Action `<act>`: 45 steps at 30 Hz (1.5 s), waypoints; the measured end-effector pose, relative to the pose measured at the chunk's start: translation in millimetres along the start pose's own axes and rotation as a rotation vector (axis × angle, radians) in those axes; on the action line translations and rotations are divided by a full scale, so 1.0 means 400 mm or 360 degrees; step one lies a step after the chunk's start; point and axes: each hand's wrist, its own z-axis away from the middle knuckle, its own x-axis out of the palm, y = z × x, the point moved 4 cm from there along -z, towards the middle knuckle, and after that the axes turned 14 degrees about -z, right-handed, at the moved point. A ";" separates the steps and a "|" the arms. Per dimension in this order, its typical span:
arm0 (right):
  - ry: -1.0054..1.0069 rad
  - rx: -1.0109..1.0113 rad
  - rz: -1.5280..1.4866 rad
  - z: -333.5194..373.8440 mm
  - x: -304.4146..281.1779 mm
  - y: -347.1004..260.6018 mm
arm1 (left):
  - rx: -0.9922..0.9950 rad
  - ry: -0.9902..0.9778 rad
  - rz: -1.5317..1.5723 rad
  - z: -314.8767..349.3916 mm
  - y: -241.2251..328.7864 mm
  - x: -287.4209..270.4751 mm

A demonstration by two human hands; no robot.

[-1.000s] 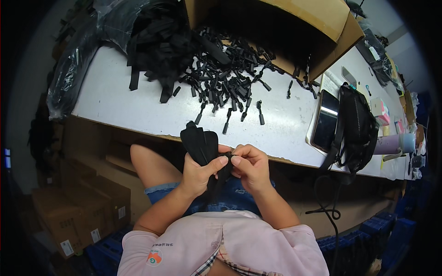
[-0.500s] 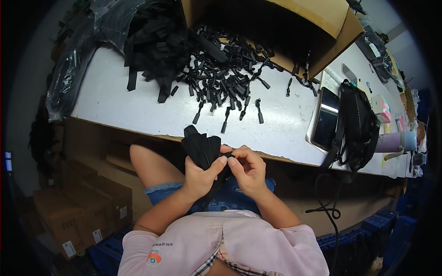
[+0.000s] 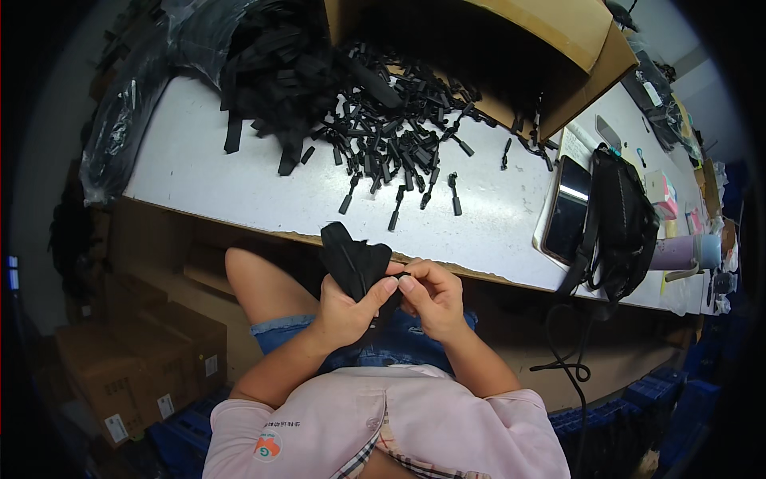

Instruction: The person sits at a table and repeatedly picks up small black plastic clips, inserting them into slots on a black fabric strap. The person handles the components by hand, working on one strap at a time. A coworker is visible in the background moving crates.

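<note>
My left hand (image 3: 348, 313) is closed round a bundle of black fabric strips (image 3: 353, 259), whose ends fan out above the thumb. Beside it my right hand (image 3: 433, 299) pinches with thumb and forefinger at a small dark piece by the left thumb tip; the fingers hide most of it. Both thumbs nearly meet, in front of the table's near edge and above my lap. Beyond them, on the white table (image 3: 263, 191), lies a heap of small black zipper pulls (image 3: 391, 152), with several loose ones nearer to me.
A pile of black strips (image 3: 279, 88) and clear plastic wrapping (image 3: 128, 136) lie at the left. An open cardboard box (image 3: 550, 40) stands behind the heap. At the right are a phone (image 3: 566, 211), a black bag (image 3: 618, 223) and a purple bottle (image 3: 674, 252). Cartons (image 3: 120, 375) stand low left.
The strips' upper ends have shifted slightly right and spread a little differently. Both hands remain together in almost the same place, and the view has moved slightly.
</note>
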 end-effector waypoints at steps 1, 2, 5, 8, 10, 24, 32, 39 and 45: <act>0.0006 -0.0038 0.0028 0.002 -0.001 0.001 | 0.0051 -0.0008 -0.0033 -0.001 -0.002 -0.001; 0.0013 -0.0076 0.0057 0.004 -0.003 0.005 | 0.0102 -0.0017 -0.0066 -0.003 -0.001 -0.002; -0.0154 -0.0695 0.0713 -0.001 0.007 -0.026 | -0.0104 -0.0167 0.0121 -0.008 -0.002 -0.007; -0.0098 -0.0852 0.0903 0.005 0.029 -0.047 | -0.0209 -0.0090 0.0048 0.003 -0.015 -0.019; -0.0036 -0.0630 0.0753 -0.002 0.030 -0.051 | 0.0016 0.0007 -0.0070 0.004 -0.007 -0.011; -0.0276 -0.1285 0.1679 -0.021 0.096 -0.094 | -0.0127 -0.0220 -0.0192 -0.008 -0.049 -0.013; -0.0073 -0.0423 0.0440 -0.014 0.023 -0.047 | -0.0353 -0.0382 0.0353 -0.007 -0.025 -0.017; 0.0055 0.0007 0.0085 -0.013 0.014 -0.016 | -0.0065 0.0089 0.0078 0.007 -0.013 -0.002; -0.0019 -0.0321 0.0544 -0.037 0.003 -0.029 | -0.0028 0.0032 0.0206 0.000 -0.029 0.003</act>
